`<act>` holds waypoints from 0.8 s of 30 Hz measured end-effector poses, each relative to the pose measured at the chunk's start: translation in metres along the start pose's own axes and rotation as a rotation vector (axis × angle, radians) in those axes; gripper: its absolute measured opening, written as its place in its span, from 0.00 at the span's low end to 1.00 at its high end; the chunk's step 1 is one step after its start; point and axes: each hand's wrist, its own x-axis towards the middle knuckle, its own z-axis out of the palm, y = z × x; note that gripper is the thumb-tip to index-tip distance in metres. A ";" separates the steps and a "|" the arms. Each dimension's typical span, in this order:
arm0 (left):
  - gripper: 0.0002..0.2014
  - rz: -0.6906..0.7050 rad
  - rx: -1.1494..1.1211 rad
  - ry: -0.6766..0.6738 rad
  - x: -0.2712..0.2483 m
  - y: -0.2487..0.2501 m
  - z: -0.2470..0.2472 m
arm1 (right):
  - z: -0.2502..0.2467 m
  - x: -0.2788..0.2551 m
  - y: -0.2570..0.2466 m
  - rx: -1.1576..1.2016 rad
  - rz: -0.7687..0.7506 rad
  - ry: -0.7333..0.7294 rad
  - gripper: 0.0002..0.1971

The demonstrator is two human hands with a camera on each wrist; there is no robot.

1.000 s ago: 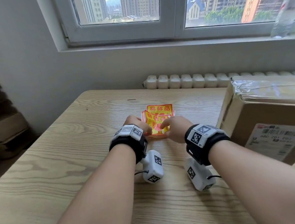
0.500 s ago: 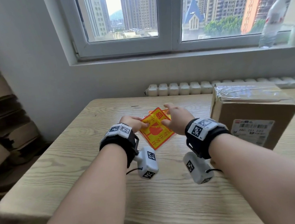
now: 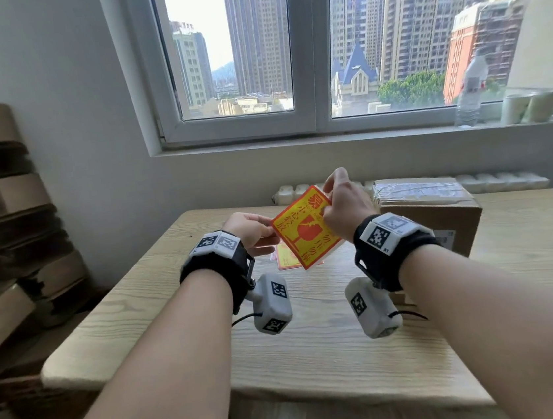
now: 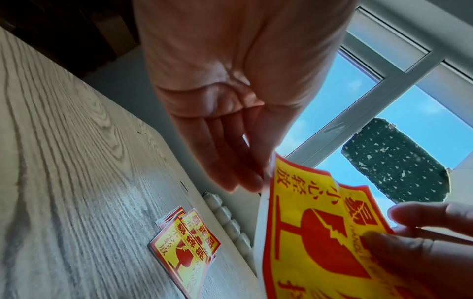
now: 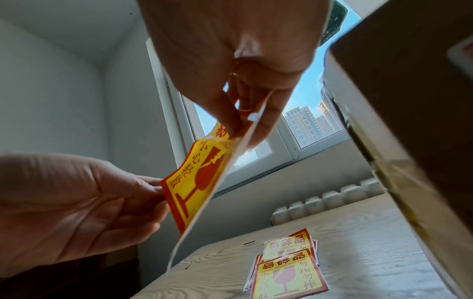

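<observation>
A yellow and red fragile-goods sticker (image 3: pixel 305 232) on white backing is held up in the air above the wooden table (image 3: pixel 317 335), tilted like a diamond. My left hand (image 3: pixel 269 237) pinches its left corner with the fingertips (image 5: pixel 156 192). My right hand (image 3: pixel 329 203) pinches the top corner; in the right wrist view the printed layer (image 5: pixel 202 170) stands slightly apart from the white backing (image 5: pixel 217 182) there. The rest of the sticker pile (image 3: pixel 286 260) lies flat on the table below; it also shows as the pile (image 4: pixel 185 250) in the left wrist view.
A taped cardboard box (image 3: pixel 442 221) with a shipping label stands on the table just right of my right hand. A white radiator (image 3: pixel 502 180) runs behind the table. Flattened cartons (image 3: pixel 6 240) are stacked at the left. A bottle (image 3: pixel 470 94) and cups (image 3: pixel 528 106) stand on the window sill.
Both hands were down at the sticker pile a second ago. They have since lifted one sticker up off the pile, and the right hand has shifted to its top corner.
</observation>
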 end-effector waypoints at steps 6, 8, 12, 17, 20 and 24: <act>0.07 0.013 -0.016 -0.001 -0.012 0.004 0.001 | -0.009 -0.007 0.001 -0.050 -0.013 -0.007 0.08; 0.08 0.021 -0.040 -0.010 -0.015 0.005 0.001 | -0.010 -0.009 0.002 -0.085 -0.014 -0.032 0.08; 0.10 0.040 -0.102 -0.037 -0.021 0.010 0.003 | -0.007 -0.014 0.001 -0.250 -0.087 -0.081 0.15; 0.10 0.072 -0.091 -0.099 -0.027 0.016 0.008 | 0.005 -0.019 -0.009 0.215 -0.089 -0.245 0.17; 0.11 0.077 -0.085 -0.112 -0.026 0.017 0.010 | 0.007 -0.014 -0.006 0.370 -0.012 -0.280 0.07; 0.12 0.092 -0.077 -0.133 -0.024 0.016 0.013 | 0.004 -0.010 0.002 0.447 0.051 -0.301 0.12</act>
